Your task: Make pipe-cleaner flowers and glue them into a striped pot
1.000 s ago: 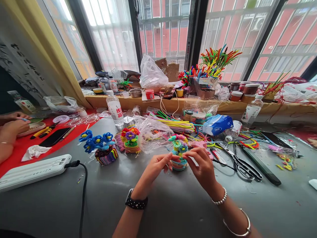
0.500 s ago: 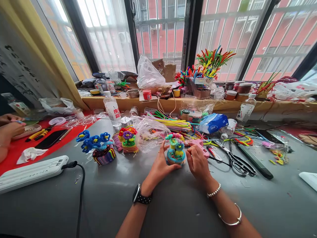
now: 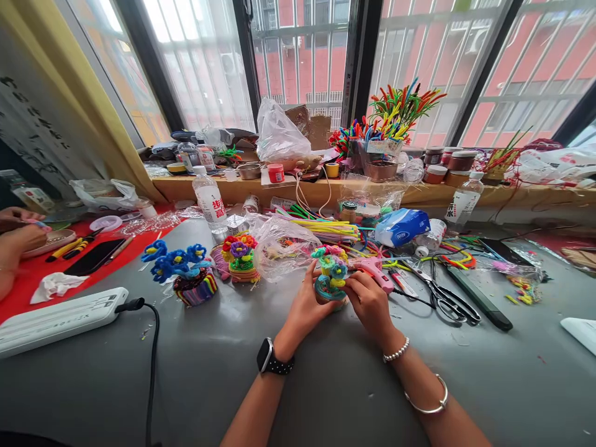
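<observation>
My left hand is wrapped round a small blue pot of pipe-cleaner flowers, which stands upright on the grey table. Its blooms are turquoise, pink and yellow. At the pot's right side, my right hand has its fingers pinched together by the yellow lower part of the flowers; whatever they hold is hidden. A pink glue gun lies just behind my right hand. Left of the pot stand a pot with red, orange and purple flowers and a striped pot with blue flowers.
Scissors and a dark green bar-shaped tool lie to the right. Bundled pipe cleaners and a plastic bag sit behind. A white power strip is at left. Another person's hand is at the far left.
My right hand has moved left and slightly up, from beside the pot to touching distance of its flowers. My left hand keeps its hold on the pot.
</observation>
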A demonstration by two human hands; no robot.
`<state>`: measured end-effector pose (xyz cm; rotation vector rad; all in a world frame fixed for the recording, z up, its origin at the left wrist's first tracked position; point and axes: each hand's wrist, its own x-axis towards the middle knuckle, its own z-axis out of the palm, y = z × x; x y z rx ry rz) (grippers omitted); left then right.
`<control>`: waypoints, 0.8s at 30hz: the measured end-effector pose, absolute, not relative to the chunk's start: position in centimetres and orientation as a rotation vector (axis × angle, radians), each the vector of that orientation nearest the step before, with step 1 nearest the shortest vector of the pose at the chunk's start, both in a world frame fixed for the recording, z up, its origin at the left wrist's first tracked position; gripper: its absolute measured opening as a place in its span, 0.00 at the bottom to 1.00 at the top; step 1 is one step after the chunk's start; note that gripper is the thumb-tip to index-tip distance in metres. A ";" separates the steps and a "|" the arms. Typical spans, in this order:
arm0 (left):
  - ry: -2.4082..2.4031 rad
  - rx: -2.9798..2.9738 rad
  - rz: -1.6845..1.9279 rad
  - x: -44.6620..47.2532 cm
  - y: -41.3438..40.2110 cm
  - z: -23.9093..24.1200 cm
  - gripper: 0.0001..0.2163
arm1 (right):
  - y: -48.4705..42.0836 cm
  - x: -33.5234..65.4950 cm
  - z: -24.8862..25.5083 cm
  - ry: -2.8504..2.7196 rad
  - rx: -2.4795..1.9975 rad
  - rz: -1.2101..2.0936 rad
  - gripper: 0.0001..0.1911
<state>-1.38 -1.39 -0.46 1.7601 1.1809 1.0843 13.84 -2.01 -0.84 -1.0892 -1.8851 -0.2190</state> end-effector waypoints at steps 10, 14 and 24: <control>1.186 1.772 1.076 -1.4 -1.4 -0.4 0.42 | -2.2 13.8 -0.4 -1.887 -1.090 -0.255 0.07; 1.164 1.769 1.080 -1.3 -1.4 -0.4 0.42 | -2.5 13.9 -0.3 -1.899 -1.098 -0.223 0.08; 1.166 1.790 1.084 -1.3 -1.3 -0.6 0.41 | -2.1 13.8 -0.5 -1.816 -1.112 -0.119 0.06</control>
